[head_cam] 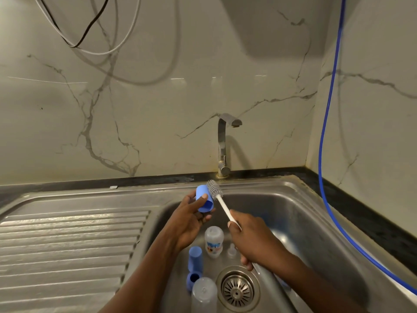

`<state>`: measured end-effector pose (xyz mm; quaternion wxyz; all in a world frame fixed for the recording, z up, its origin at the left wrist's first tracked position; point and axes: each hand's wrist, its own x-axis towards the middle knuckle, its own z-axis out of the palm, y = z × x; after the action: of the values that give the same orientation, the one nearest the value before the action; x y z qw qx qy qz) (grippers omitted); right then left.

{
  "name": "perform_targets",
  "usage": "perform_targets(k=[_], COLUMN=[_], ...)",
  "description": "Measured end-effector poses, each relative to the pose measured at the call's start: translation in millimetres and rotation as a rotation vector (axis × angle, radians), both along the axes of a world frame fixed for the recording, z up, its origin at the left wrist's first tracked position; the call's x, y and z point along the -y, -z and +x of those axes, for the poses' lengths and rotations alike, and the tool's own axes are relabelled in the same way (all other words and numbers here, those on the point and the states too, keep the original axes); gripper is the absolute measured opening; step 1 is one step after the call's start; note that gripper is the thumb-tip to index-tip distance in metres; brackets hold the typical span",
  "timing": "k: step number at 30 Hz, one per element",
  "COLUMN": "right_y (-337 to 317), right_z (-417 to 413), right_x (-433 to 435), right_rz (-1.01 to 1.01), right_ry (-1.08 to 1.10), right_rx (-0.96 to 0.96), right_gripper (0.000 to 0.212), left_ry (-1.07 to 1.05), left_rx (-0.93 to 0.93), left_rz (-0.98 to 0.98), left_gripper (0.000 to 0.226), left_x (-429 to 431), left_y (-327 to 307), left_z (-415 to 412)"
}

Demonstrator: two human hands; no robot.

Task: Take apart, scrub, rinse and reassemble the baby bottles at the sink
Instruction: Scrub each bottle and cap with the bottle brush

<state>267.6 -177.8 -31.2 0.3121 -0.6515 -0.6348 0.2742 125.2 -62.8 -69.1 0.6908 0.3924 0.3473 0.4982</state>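
Note:
Over the steel sink basin (300,220), my left hand (191,220) grips a blue bottle cap (204,198), its open end tilted down and to the right. My right hand (250,242) holds the bottle brush (223,205) by its white handle; the grey bristle head lies just right of the cap, outside it. In the basin below lie a clear bottle with a printed label (214,243), a small clear teat (231,250), another blue cap (195,259), a blue collar ring (193,281) and a second clear bottle (204,294) at the bottom edge.
A chrome tap (223,145) stands behind the basin with no water running. The drain strainer (237,290) lies at the basin's near side. A ribbed draining board (67,240) stretches to the left. A blue hose (325,154) hangs down the right wall, and cables (90,41) hang at the top left.

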Motion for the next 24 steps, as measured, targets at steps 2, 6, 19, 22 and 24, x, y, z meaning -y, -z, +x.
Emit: perform_targets(k=[2,6,19,22,24], right_y=[0.8,-0.1,-0.3,-1.8,-5.0], right_z=[1.5,-3.5,-10.2,-10.9,-8.1], right_x=[-0.9,-1.5,8.4,10.7,6.5], right_rz=[0.002,0.007,-0.056,-0.025,0.004], right_ry=[-0.008,-0.014,-0.116,-0.107,-0.055], right_rx=[0.009,0.009,-0.01,-0.011,-0.031], right_gripper=[0.024,0.023,0.025,0.024,0.024], left_ry=[0.011,0.051,-0.228,-0.177,-0.065], left_rx=[-0.021,-0.056,0.209,0.248,0.284], left_rz=[-0.051,-0.14,-0.064,-0.09,-0.09], left_gripper=[0.043,0.038,0.027,0.028,0.028], left_x=[-1.4,-3.1,-16.0,-10.9,-3.9], left_y=[3.2,10.7,10.0,6.7,2.1], left_z=[-0.7,1.3,-16.1,-14.8,-8.0])
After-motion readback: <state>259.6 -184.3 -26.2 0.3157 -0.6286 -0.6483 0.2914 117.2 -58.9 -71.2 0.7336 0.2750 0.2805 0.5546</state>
